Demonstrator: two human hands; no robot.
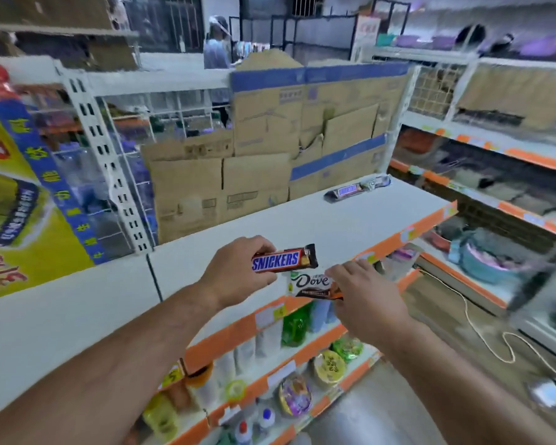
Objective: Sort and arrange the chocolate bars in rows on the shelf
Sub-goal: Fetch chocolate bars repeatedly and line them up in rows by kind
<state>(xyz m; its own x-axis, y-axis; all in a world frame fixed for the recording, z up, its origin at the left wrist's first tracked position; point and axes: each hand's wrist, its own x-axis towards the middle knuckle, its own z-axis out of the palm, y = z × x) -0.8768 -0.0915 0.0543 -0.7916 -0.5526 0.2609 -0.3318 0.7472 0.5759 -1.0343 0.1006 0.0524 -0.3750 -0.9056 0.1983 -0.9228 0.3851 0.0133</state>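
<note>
My left hand (238,271) grips a brown Snickers bar (284,259) by its left end and holds it just above the white shelf (350,220). My right hand (363,297) pinches the right end of a white and brown Dove bar (312,284) at the shelf's front edge, right below the Snickers. Two more bars lie end to end at the shelf's far right corner: a dark one with a blue label (345,191) and a lighter one (377,182).
Flattened cardboard boxes (270,149) stand along the back of the shelf. A yellow and blue carton (20,175) sits at the left. Lower shelves with orange price strips (270,316) hold packaged goods. Another shelf unit (495,149) stands to the right, across an aisle with a white cord (482,335) on the floor.
</note>
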